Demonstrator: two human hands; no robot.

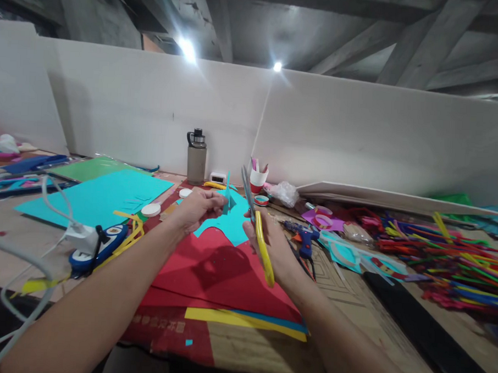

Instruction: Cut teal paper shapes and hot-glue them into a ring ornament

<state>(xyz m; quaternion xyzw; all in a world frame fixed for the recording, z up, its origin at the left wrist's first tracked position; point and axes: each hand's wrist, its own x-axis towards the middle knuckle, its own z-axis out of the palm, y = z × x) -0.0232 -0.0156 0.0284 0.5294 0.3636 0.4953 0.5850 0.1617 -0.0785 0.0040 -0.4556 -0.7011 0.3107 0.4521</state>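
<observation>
My left hand pinches a small turquoise paper piece that stands upright from the fingertips. In my right hand is a pair of scissors with yellow handles; the grey blades point up and away, to the right of the paper piece. Below both hands lies a cut turquoise sheet with a curved edge. It rests on red sheets, with yellow and blue sheets showing underneath at the front.
At the back stand a water bottle and a cup of pens. To the right are a blue glue gun, a black case-like object and many coloured pipe cleaners. A power strip with cables lies left, near a large turquoise sheet.
</observation>
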